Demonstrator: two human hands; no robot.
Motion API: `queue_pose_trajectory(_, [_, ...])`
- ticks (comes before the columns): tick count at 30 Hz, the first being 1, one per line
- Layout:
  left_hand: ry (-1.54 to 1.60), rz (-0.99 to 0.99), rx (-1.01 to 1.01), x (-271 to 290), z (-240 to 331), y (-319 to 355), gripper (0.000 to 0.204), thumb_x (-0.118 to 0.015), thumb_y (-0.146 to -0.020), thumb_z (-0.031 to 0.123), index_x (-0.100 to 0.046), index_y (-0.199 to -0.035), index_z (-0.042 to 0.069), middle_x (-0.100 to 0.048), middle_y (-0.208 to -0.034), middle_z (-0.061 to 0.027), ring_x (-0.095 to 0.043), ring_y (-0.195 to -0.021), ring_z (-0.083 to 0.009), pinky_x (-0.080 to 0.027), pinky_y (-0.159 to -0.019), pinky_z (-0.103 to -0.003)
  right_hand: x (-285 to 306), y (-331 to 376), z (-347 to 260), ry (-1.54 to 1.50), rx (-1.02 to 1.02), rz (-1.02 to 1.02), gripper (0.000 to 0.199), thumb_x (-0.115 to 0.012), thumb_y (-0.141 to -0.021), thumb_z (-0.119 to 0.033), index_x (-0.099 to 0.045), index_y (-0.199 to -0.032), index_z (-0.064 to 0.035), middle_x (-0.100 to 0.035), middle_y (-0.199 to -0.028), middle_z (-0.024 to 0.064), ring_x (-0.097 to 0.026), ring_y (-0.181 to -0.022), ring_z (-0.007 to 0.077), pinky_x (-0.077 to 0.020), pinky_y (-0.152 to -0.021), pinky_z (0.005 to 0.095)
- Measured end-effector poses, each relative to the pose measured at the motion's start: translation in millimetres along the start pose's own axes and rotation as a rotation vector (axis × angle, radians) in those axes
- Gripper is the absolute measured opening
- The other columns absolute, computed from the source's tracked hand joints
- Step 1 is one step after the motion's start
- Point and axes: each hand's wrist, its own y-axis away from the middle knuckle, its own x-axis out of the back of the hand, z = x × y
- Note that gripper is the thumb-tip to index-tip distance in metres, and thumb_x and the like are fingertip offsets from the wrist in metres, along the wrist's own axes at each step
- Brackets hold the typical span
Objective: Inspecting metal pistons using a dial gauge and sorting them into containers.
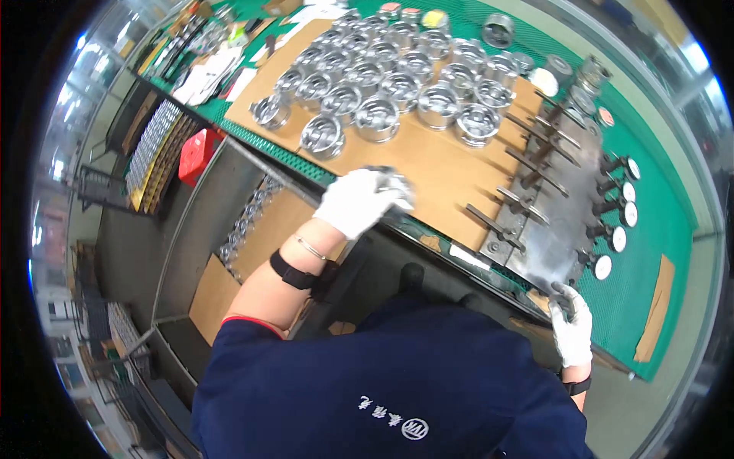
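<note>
My left hand (353,203), in a white glove, is closed on a shiny metal piston (397,193), smeared by motion, above the near edge of the cardboard sheet (443,191). Beyond it stand several rows of similar pistons (377,118) on the cardboard. At the lower right, my gloved right hand (572,325) is beside the near end of a grey metal plate (547,256). Its dark-stained fingers are bent and apart, with nothing visible in them. Upright metal posts and rods (539,164) stand along the plate's left side.
Dial gauges (618,239) line the plate's right side on the green bench mat (657,229). Papers and tools (210,73) lie at the far left. A red bin (199,156) stands left of the bench. Below, a cart (264,229) holds cardboard and more metal parts.
</note>
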Motion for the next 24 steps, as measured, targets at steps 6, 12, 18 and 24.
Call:
queue_pose_trajectory(6, [0.867,-0.494,-0.049,-37.2,112.9,-19.7,0.038,-0.061,-0.097,0.029,-0.062,-0.118,-0.002,-0.065,-0.095,-0.0086,-0.065,-0.074,-0.0145,-0.053,-0.067,-0.029,-16.0,-43.3,-38.8,-0.165,0.241,-0.096,0.077,-0.079,-0.074,-0.006,-0.045,-0.143,0.0006,-0.06,-0.128,0.0136,-0.064,-0.107,0.0253,-0.0513,-0.095,0.0366])
queue_pose_trajectory(12, [0.644,-0.47,-0.195,-119.2,139.3,-52.5,0.036,-0.059,-0.096,0.023,-0.059,-0.121,-0.004,-0.07,-0.1,-0.0139,-0.07,-0.08,-0.0219,-0.056,-0.076,-0.036,15.2,-64.0,-11.9,-0.193,0.438,-0.05,0.104,-0.086,-0.061,-0.017,-0.034,-0.15,0.0012,-0.055,-0.135,0.0194,-0.057,-0.121,0.0319,-0.0476,-0.102,0.0419])
queue_pose_trajectory(18, [-0.034,-0.087,-0.552,-128.5,164.4,-56.3,0.06,-0.071,-0.079,0.015,-0.051,-0.135,0.007,-0.061,-0.121,-0.0154,-0.061,-0.108,-0.0346,-0.051,-0.091,-0.044,26.1,-80.7,20.6,0.39,0.565,0.148,0.093,-0.082,-0.064,-0.026,-0.043,-0.145,-0.0057,-0.059,-0.118,0.0245,-0.065,-0.099,0.0388,-0.0565,-0.083,0.0429])
queue_pose_trajectory(24, [-0.143,-0.131,-0.682,-170.8,194.7,-74.0,0.086,-0.083,-0.07,0.03,-0.044,-0.142,0.006,-0.053,-0.132,-0.0185,-0.053,-0.119,-0.0392,-0.044,-0.102,-0.046,35.5,-74.5,27.8,0.252,0.544,0.192,0.087,-0.078,-0.076,-0.023,-0.035,-0.15,-0.0058,-0.055,-0.125,0.0251,-0.065,-0.101,0.0378,-0.0564,-0.082,0.0415])
